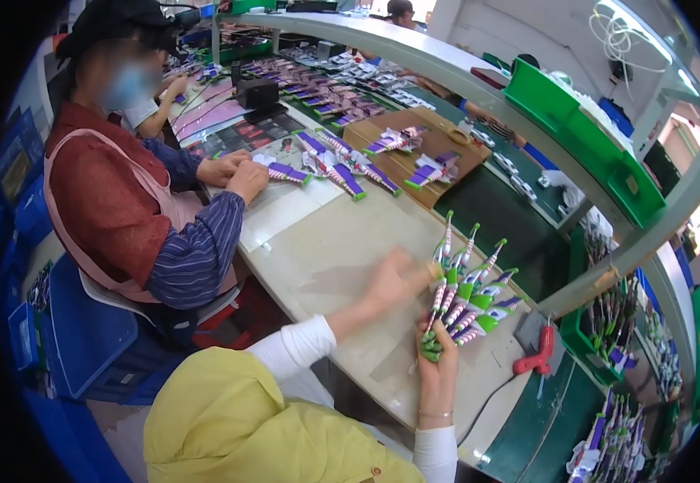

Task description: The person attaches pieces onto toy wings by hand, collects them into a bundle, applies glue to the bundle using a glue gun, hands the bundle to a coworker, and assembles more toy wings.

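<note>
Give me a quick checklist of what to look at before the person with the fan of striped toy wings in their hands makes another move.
1. Right hand grips the base of the fan of wings: ok.
2. Left hand touches the fan's upper left side: ok; how firmly, cannot tell.
3. Wings spread evenly, none slipping out: ok as far as the picture shows.
4. Bare worktop under the hands for setting pieces down: ok.
5. Red tool and its cable lie right of the fan, apart from it: ok.
6. The co-worker's hands are at their own wing pieces, well away: ok.
</note>
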Tool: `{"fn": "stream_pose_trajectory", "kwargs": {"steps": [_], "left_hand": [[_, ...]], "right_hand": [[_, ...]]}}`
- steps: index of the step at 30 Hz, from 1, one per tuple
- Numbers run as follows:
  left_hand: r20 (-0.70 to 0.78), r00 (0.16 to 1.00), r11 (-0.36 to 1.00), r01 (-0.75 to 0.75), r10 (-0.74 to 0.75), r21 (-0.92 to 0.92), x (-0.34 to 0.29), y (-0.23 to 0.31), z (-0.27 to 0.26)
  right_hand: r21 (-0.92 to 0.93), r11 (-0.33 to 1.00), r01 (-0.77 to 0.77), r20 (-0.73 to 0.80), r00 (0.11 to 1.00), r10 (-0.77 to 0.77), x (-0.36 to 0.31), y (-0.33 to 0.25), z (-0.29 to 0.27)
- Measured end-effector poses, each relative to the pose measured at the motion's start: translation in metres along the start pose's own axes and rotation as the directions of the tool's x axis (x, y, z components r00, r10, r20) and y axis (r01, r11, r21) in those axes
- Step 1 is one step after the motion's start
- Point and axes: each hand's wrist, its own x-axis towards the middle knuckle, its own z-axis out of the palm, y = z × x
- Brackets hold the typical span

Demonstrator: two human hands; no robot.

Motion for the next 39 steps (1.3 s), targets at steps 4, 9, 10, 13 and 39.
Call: {"fn": "stream_pose_trajectory", "kwargs": {"steps": [4,9,10,13,39], "left_hand": [[-0.688,0.627,0.924,0.156,-0.365,-0.348,0.163,-0.069,-0.061],[-0.613,0.409,0.681,0.028,-0.676,-0.732,0.258,-0.147,-0.121],[-0.593,0.44,0.68,0.058,-0.675,-0.731,0.259,-0.133,-0.096],[-0.275,0.763,0.461,0.033,-0.585,-0.887,0.261,-0.114,-0.066],[0.172,0.844,0.658,0.509,-0.508,-0.556,-0.038,-0.025,-0.032]], "right_hand": [[-0.071,0.997,0.008,-0.048,0.999,-0.012,-0.008,-0.003,0.013],[-0.119,0.989,-0.086,-0.018,0.996,0.084,0.0,0.014,0.014],[-0.12,0.991,-0.067,-0.035,0.997,0.063,-0.001,0.007,0.011],[-0.14,0.99,-0.009,-0.078,0.997,-0.003,0.002,0.006,0.008],[-0.258,0.948,0.186,-0.031,0.979,-0.201,-0.008,0.028,0.017]]}}
